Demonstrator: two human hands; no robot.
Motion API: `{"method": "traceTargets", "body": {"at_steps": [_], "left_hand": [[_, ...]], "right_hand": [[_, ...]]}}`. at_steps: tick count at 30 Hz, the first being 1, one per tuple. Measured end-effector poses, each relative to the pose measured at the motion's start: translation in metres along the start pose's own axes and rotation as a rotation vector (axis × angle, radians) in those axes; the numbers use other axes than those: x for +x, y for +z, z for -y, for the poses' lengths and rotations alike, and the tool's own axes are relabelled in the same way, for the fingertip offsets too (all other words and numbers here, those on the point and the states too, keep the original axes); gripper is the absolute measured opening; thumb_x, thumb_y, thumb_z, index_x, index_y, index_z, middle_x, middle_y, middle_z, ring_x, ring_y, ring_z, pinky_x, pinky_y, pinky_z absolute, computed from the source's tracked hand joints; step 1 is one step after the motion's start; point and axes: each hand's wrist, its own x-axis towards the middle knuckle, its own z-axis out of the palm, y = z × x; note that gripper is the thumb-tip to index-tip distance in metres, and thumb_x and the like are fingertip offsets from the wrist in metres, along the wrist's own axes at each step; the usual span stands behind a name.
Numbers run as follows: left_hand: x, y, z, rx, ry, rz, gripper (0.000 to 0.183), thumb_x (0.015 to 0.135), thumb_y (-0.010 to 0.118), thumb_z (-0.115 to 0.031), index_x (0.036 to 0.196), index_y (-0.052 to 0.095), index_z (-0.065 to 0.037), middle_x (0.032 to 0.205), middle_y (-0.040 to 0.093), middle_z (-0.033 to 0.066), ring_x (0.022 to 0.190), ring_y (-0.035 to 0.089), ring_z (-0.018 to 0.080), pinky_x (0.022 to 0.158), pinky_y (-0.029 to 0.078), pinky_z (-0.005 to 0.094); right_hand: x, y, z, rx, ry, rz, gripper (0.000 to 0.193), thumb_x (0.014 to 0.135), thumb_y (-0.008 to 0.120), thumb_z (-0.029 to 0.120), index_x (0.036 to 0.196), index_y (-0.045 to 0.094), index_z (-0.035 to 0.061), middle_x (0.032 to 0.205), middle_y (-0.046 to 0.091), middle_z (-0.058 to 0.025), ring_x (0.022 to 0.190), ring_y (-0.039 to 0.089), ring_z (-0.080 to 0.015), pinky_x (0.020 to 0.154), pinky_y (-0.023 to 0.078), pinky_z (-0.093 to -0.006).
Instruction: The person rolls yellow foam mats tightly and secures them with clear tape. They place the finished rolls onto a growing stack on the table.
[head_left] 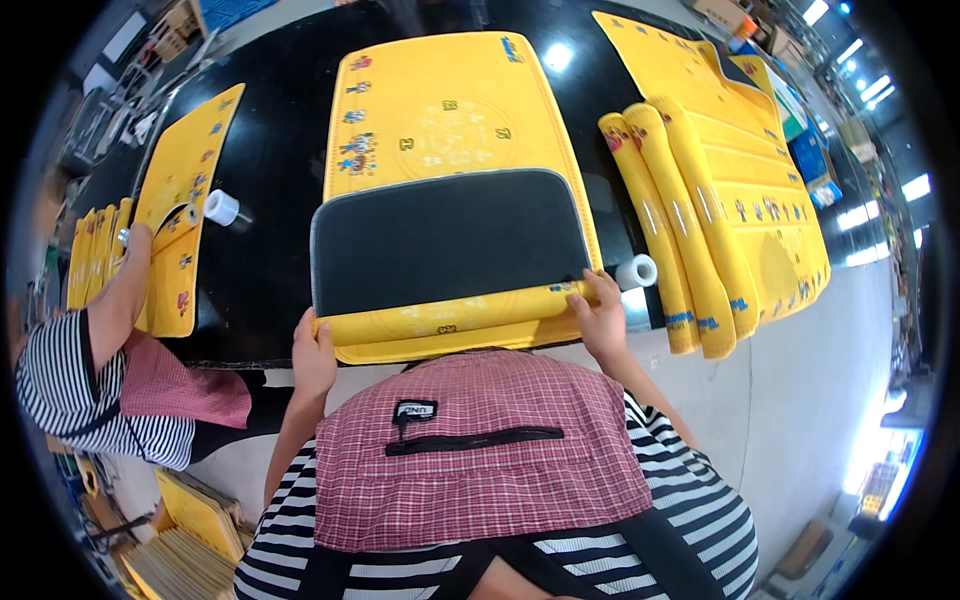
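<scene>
Holding a part-rolled mat (450, 240), left grip (315, 350) and right grip (603, 318) clamp its ends; a blue box (815, 170) hides its contents.

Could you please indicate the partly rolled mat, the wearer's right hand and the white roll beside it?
Partly rolled mat (450, 245), head view: dark face.
Right hand (604, 316), head view: back.
White roll (627, 273), head view: side.

A yellow printed mat (440, 318), black backing (450, 240) up, lies partly rolled, its roll (480, 311) at six o'clock, rounded corners toward twelve.
</scene>
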Motion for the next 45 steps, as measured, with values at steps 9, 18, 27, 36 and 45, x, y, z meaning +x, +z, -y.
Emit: {"method": "traceTargets", "body": {"at_steps": [9,18,27,36,45], "left_hand": [[-0.01,0.009,0.005,-0.168,-0.113,-0.05,0.052,0.105,0.06,-0.02,0.147,0.05,0.008,0.141,0.06,0.0295,0.128,0.061,0.0392,0.11,0.047,0.0427],[-0.008,0.026,-0.014,0.439,0.201,-0.289,0.038,0.102,0.06,-0.025,0.137,0.063,-0.01,0.149,0.049,0.0247,0.14,0.048,0.0413,0.116,0.032,0.0593],[0.067,0.093,-0.135,0.454,0.613,0.23,0.073,0.095,0.063,-0.059,0.157,0.045,-0.025,0.168,0.032,0.0141,0.156,0.025,0.038,0.119,0.007,0.0747],[0.168,0.107,-0.14,0.239,0.786,0.171,0.035,0.091,0.071,-0.046,0.089,0.077,-0.011,0.094,0.064,0.0086,0.096,0.063,0.0296,0.084,0.051,0.0447],[0.137,0.092,-0.147,0.571,0.586,0.216,0.068,0.08,0.08,-0.057,0.131,0.058,-0.019,0.112,0.058,0.0086,0.11,0.058,0.0292,0.092,0.041,0.0466]], "right_hand": [[-0.007,-0.017,-0.003,0.333,0.129,0.182,0.064,0.096,0.069,0.002,0.155,0.044,-0.003,0.15,0.054,-0.0192,0.133,0.057,-0.026,0.112,0.046,-0.0355],[0.008,0.0,-0.006,-0.321,-0.233,0.041,0.06,0.099,0.068,0.023,0.151,0.048,-0.0006,0.156,0.044,-0.0291,0.144,0.043,-0.0461,0.119,0.037,-0.0491],[0.134,0.044,0.039,-0.561,-0.443,-0.228,0.051,0.096,0.07,0.025,0.143,0.059,0.0089,0.147,0.057,-0.0204,0.141,0.048,-0.0392,0.118,0.037,-0.0507],[0.113,0.084,0.109,-0.577,-0.7,0.191,0.07,0.076,0.087,0.038,0.137,0.061,0.0154,0.123,0.063,-0.0097,0.121,0.056,-0.0316,0.109,0.037,-0.0504],[0.139,0.084,0.111,-0.609,-0.685,0.279,0.058,0.079,0.084,0.04,0.128,0.063,0.0193,0.112,0.062,-0.0066,0.112,0.058,-0.0302,0.099,0.042,-0.047]]}}
